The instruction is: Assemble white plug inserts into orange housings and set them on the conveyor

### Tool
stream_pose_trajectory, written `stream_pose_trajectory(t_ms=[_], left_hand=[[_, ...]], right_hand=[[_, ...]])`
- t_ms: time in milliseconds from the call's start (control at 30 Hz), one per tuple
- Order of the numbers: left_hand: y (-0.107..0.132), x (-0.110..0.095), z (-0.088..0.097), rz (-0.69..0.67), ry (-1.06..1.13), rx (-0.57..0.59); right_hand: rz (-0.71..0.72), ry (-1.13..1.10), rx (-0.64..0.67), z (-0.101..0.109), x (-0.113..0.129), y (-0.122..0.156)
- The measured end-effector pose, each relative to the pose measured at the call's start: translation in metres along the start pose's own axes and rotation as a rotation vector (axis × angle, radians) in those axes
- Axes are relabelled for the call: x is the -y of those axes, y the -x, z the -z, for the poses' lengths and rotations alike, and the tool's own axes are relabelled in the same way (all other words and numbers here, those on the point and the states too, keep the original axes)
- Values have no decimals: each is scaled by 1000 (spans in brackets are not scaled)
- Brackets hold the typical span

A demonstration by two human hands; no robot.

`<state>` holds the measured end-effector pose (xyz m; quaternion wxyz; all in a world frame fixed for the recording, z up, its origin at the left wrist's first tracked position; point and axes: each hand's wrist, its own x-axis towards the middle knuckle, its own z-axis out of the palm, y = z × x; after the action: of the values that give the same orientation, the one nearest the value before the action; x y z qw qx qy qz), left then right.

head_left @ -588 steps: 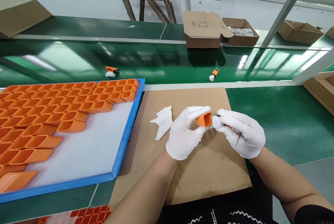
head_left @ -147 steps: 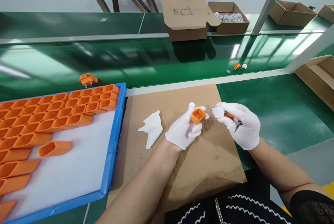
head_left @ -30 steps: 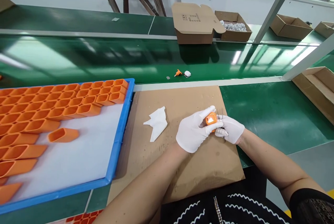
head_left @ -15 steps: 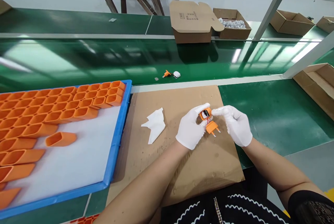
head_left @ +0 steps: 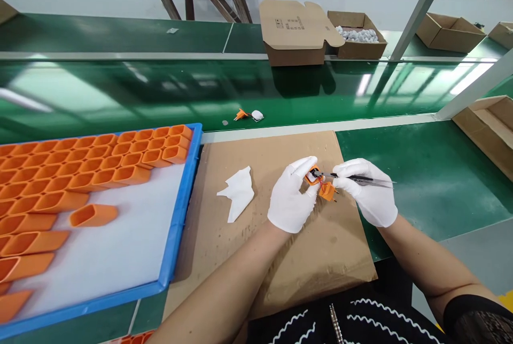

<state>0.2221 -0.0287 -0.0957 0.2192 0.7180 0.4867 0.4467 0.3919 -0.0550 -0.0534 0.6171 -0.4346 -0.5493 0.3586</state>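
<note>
Both hands wear white gloves. My left hand (head_left: 292, 194) pinches an orange plastic casing (head_left: 311, 176) whose open end shows white and dark parts inside. An orange two-pin plug piece (head_left: 327, 190) hangs beside it on thin red wires. My right hand (head_left: 366, 192) is closed round a pair of tweezers (head_left: 363, 179), with the tips at the casing's opening. Under both hands lies a brown cardboard sheet (head_left: 280, 258). A torn piece of white paper (head_left: 239, 193) rests on it, left of my left hand.
On the left, a blue-rimmed tray (head_left: 170, 248) holds rows of orange casings (head_left: 94, 215). Behind the cardboard, another plug piece (head_left: 241, 114) with a white part lies on the green conveyor belt (head_left: 180, 103). Cardboard boxes (head_left: 296, 55) stand at the back; another box (head_left: 487, 130) sits right.
The tweezers now show in my right hand, their tips at the casing's opening. That hand has shifted slightly right. The plug piece on the belt has moved left.
</note>
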Motion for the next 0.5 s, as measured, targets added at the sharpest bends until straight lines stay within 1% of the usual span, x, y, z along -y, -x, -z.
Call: stream_pose_trajectory(t_ms=[133, 300, 400, 467, 500], left_hand=[[0, 6, -1, -45, 8, -24], [2, 10, -2, -109, -19, -35], [2, 10, -3, -111, -48, -38], [2, 10, -4, -87, -59, -45], [1, 10, -5, -72, -66, -48]], right_hand=[[-5, -77, 54, -5, 1, 0], [23, -96, 84, -7, -8, 3], [107, -54, 62, -3, -12, 7], [205, 21, 8, 2, -13, 8], [227, 82, 9, 4, -14, 8]])
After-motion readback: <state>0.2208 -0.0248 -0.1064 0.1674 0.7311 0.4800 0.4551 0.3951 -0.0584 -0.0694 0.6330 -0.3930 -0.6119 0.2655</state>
